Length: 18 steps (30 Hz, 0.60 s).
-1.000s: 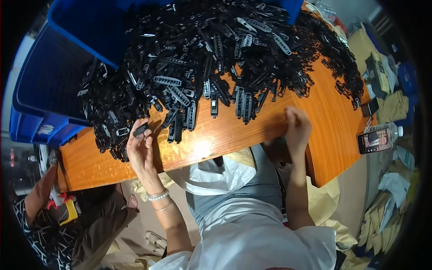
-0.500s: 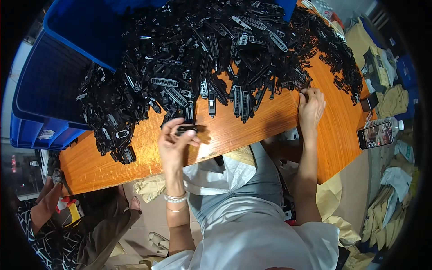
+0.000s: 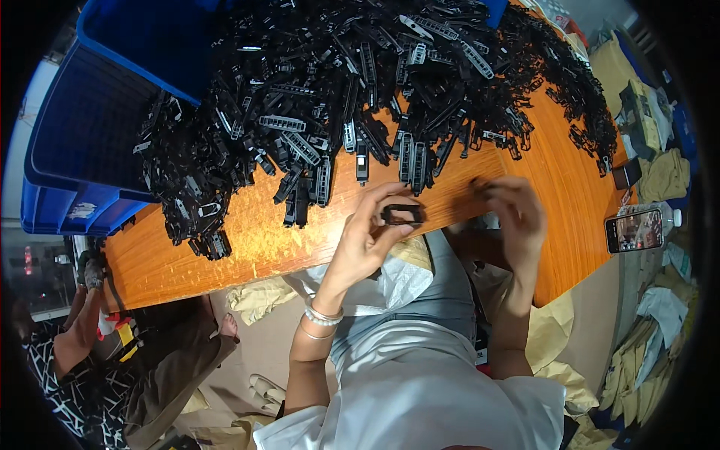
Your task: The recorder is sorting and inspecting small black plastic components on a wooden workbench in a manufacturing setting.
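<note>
Raised toward right hand (image 3: pixel 514 217), left hand (image 3: pixel 367 240) grip pinches black clip (image 3: pixel 401 215).

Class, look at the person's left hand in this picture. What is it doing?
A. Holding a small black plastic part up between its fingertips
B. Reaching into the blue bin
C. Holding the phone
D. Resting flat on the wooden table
A: the left hand pinches a small black plastic part between thumb and fingers above the table edge, apart from the blue bin and the phone.
</note>
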Each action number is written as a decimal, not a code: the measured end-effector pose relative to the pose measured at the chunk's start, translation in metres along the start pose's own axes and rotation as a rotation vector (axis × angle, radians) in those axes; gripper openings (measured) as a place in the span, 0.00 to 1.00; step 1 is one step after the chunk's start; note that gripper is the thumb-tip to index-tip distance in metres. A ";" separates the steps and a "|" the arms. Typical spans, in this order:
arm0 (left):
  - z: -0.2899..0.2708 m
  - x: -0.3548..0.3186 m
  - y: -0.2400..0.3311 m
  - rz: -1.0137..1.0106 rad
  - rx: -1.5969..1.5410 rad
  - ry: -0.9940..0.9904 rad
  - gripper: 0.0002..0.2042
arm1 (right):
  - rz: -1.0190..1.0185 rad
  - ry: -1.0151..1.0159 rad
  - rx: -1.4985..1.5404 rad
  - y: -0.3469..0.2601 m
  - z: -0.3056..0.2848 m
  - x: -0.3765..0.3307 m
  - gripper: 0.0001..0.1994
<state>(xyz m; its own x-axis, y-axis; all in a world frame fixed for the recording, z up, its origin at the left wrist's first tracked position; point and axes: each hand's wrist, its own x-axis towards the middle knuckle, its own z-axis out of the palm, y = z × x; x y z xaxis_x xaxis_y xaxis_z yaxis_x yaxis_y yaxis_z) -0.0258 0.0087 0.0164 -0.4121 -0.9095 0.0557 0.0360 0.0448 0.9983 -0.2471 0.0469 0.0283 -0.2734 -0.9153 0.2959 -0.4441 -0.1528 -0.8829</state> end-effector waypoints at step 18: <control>-0.009 -0.017 -0.013 -0.372 -0.951 -0.250 0.22 | -0.570 -0.361 -0.106 -0.023 0.047 -0.006 0.10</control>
<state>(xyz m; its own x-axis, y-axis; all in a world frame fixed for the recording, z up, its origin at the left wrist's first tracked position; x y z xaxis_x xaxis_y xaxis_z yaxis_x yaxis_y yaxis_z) -0.0110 0.0203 0.0026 -0.7163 -0.6831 -0.1421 0.5242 -0.6613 0.5366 -0.1950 0.0381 0.0299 0.3219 -0.7723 0.5477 -0.5201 -0.6276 -0.5793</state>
